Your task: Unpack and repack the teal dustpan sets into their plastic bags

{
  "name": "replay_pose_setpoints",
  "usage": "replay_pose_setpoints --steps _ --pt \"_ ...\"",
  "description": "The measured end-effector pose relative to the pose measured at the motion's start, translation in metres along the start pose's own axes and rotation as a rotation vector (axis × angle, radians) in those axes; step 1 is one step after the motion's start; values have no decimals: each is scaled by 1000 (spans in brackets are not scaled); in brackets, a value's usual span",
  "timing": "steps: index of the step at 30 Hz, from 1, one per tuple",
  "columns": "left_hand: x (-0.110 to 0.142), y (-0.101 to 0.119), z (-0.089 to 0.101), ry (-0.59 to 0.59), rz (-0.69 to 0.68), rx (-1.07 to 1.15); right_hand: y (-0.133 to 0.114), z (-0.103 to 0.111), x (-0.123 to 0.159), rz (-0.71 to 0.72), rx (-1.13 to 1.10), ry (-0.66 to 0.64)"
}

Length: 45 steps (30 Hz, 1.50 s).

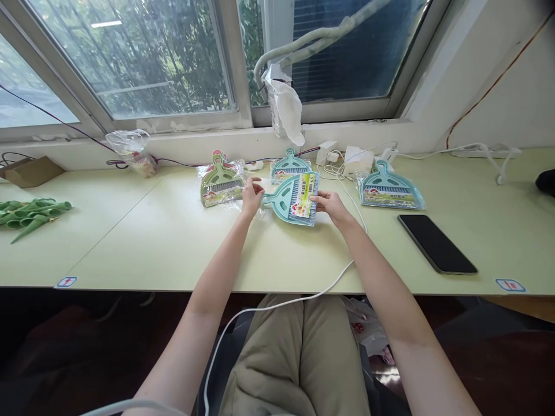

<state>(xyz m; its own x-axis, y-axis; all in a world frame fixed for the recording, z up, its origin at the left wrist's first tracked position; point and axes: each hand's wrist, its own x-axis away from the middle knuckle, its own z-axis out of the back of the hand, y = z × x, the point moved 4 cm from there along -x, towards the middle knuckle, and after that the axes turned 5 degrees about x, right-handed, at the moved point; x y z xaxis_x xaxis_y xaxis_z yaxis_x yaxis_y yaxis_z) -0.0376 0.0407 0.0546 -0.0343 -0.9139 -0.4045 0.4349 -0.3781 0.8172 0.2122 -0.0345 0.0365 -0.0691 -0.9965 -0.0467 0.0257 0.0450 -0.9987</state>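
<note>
Between my hands is a teal mini dustpan and brush set with a yellow label, turned sideways just above the table. My left hand is closed at its handle end. My right hand pinches the opposite edge, by the bristles and label. Some clear plastic shows by the handle. Right behind lies another teal dustpan set in clear wrapping. A green dustpan set in plastic, with some red at its handle, lies left of my left hand. Farther right rests a wrapped teal dustpan set.
A black phone lies at the right. The white cable crosses the table and hangs over its front edge. Chargers stand by the window wall. Green rolled strips, a brown box and a plastic bag are at the left.
</note>
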Motion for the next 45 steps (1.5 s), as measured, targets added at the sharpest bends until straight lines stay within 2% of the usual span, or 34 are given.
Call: replay_pose_setpoints --steps 6,11,14,16,19,21,27,32,35,40,45 --pt "10 27 -1 76 -179 32 -6 -6 2 92 -38 -44" --pt "18 42 -15 -10 -329 123 -7 -9 3 97 -75 12" --pt "26 49 -23 -35 -407 70 -7 -12 4 92 -82 10" --pt "32 51 -21 56 -420 -12 -7 -14 5 88 -79 -5" --pt "37 52 -11 245 -356 -102 -7 -15 6 83 -83 -13" --pt "36 50 -8 280 -300 -97 -8 -16 6 85 -95 -15" --pt "29 37 -22 102 -251 -11 -9 -17 8 75 -61 -15" --pt "34 43 -33 17 -365 14 -10 -19 9 71 -38 -38" --pt "36 49 -32 17 -422 50 -14 -22 12 77 -23 -52" --pt "35 49 -23 71 -405 54 -15 -30 14 56 21 -75" --pt "37 55 -24 72 -463 154 -11 -33 13 43 -10 -100"
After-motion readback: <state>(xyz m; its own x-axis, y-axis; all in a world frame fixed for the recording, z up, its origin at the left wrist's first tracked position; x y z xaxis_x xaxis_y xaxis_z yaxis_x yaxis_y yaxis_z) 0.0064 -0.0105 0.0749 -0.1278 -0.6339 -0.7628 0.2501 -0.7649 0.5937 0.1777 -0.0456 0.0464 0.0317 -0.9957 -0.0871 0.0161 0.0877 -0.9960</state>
